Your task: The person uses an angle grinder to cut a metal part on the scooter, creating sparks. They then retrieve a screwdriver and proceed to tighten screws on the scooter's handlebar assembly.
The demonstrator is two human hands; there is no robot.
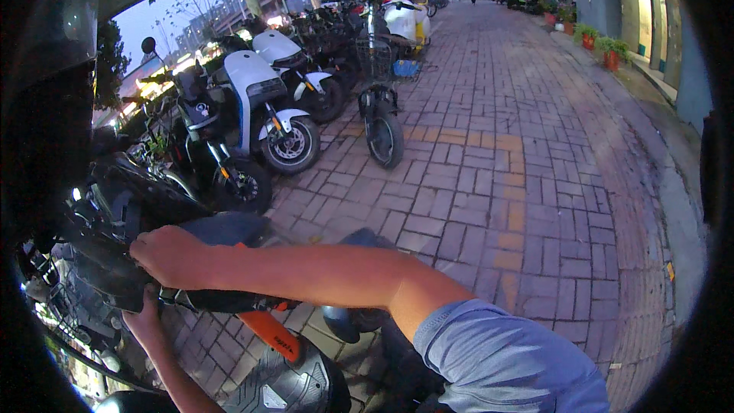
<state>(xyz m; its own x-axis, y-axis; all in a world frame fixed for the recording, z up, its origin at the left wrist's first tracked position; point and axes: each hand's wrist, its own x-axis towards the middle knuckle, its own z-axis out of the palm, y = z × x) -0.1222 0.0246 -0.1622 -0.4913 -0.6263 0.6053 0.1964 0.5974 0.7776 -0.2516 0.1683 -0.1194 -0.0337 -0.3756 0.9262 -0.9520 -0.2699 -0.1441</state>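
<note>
My right arm reaches across from the lower right in a blue-grey short sleeve. My right hand (170,257) is closed at the edge of a dark, bulky black part (111,264) on the left, which looks like part of a scooter. What its fingers pinch is hidden. Lower down, my left hand (144,323) holds the underside of the same black part, thumb upward. Below my right forearm are an orange bar (269,334) and a dark ridged panel with a light triangular mark (287,384), seemingly parts of a two-wheeler.
Parked scooters line the left, including a white-and-blue scooter (256,99) and a black one (222,160). A bicycle with a front basket (376,61) stands ahead on brick paving (459,199). Potted plants (612,53) edge the building at right; vans and people are far off.
</note>
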